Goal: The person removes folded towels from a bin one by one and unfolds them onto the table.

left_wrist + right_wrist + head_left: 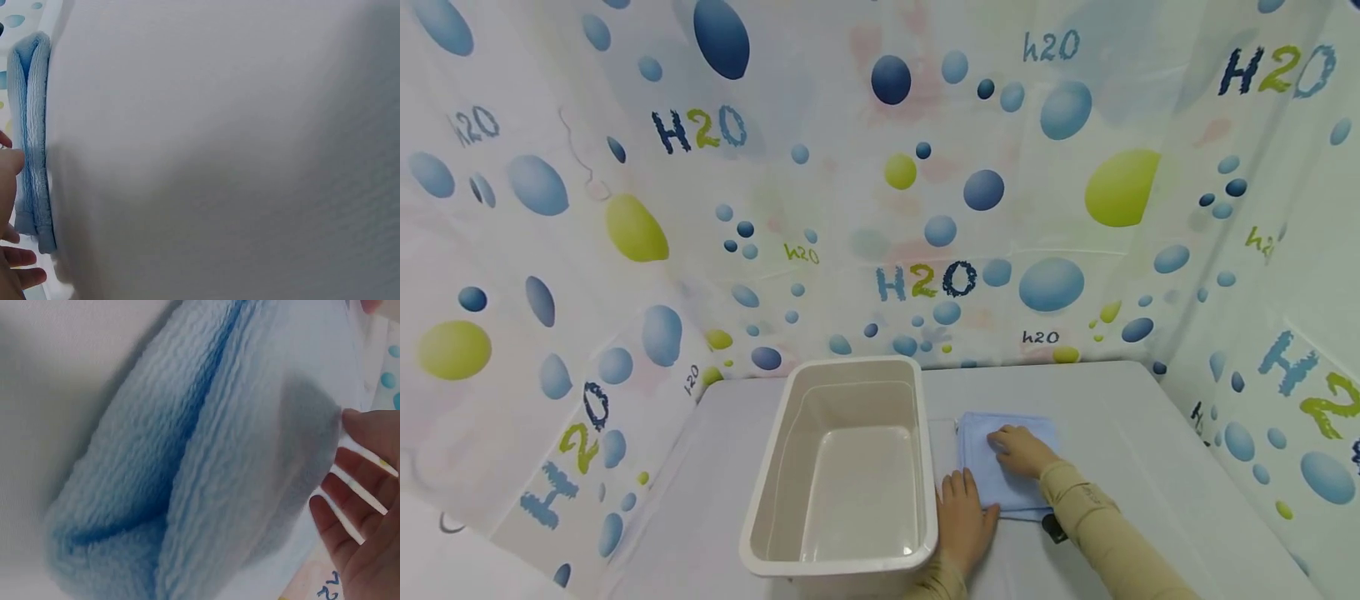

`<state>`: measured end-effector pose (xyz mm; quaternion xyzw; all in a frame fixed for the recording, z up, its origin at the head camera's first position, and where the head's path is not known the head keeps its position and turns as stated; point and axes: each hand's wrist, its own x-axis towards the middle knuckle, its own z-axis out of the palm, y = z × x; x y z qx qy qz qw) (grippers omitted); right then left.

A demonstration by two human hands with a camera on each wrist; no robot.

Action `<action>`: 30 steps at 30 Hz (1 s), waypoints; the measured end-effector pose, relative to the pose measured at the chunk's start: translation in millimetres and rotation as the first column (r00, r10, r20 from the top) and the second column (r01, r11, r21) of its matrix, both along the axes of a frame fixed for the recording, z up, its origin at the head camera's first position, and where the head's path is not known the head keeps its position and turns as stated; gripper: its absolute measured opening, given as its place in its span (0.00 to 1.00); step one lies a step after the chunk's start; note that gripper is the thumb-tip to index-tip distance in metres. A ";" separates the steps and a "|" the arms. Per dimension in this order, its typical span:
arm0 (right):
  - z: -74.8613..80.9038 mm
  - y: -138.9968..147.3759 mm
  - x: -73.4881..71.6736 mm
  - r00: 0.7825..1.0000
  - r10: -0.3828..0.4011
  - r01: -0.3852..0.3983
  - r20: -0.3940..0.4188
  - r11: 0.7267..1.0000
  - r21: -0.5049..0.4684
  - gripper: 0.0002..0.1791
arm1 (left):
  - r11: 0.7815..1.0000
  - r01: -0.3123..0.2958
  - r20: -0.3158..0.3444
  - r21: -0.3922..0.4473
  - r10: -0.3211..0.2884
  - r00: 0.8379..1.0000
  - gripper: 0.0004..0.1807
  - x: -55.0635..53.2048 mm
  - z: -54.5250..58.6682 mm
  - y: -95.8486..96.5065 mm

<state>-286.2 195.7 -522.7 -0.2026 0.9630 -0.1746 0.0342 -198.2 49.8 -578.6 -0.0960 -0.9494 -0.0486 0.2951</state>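
A light blue towel (1011, 493), folded into a flat rectangle with layered edges, lies on the table. On its upper face rest the fingertips of my right hand (1024, 452), lightly bent, not gripping the cloth. In the right wrist view the same fingers (359, 497) touch the smooth top, and the towel's thick fuzzy folds (200, 462) fill the middle. My left hand (964, 521) lies with fingers extended between the basin and the towel, its thumb at the towel's near left corner. The left wrist view catches the towel's folded side (36, 137) at the left edge, beside part of a hand.
A beige plastic basin (762, 500) stands left of the hands, with nothing inside. A small black object (1054, 528) sits partly under the right sleeve. The white table (1112, 442) is enclosed by curtains (850, 183) printed with bubbles and H2O lettering.
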 end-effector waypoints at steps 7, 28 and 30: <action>-3.6 -19.3 -3.5 0.997 0.074 -0.076 -0.032 0.995 -0.068 0.18 | 0.990 0.054 0.178 0.129 -0.077 0.981 0.33 6.5 -1.2 -3.7; -21.4 -31.3 -5.1 0.988 0.151 -0.153 -0.027 0.984 -0.091 0.08 | 0.982 0.086 0.209 0.170 -0.121 0.970 0.28 7.9 -3.6 -13.7; -20.9 -31.1 -5.4 0.987 0.158 -0.161 -0.039 0.982 -0.098 0.07 | 0.976 0.083 0.240 0.200 -0.131 0.962 0.28 7.8 -2.5 -14.2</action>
